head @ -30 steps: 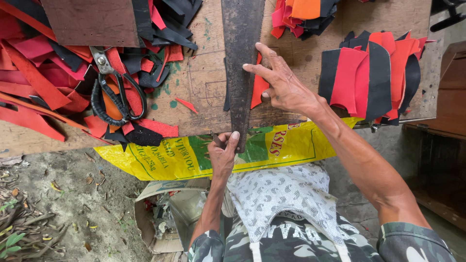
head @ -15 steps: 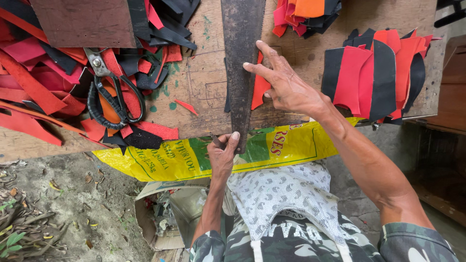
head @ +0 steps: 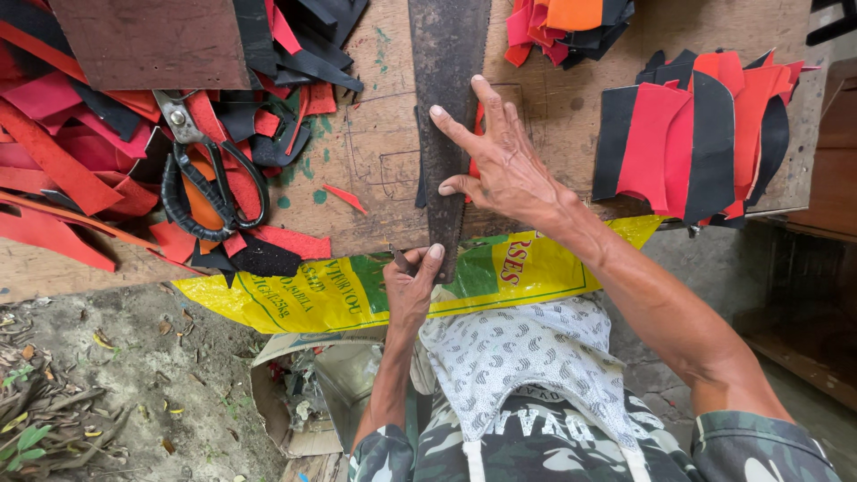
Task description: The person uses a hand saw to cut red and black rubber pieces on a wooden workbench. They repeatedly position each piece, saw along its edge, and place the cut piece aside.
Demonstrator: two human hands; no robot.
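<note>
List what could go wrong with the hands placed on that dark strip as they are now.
The right hand presses flat on the long dark metal strip; if the strip slips, its edge might scrape the spread fingers. The left hand pinches the strip's end past the wooden table's edge, so its grip may slip. The black-handled scissors lie nearby among red and black scraps.

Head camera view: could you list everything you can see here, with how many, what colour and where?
Dark strip: one, blackish, bench middle, under right hand.
Scissors: one pair, black handles, on scraps at left.
Cut scraps: many, red and black, left.
Stacked pieces: several, red and black, right.
Top pile: orange, red, black.
Sack: one, yellow and green, bench edge.
Bench: one, wooden.
Left hand: grips strip's near end.
Right hand: flat on strip.
</note>
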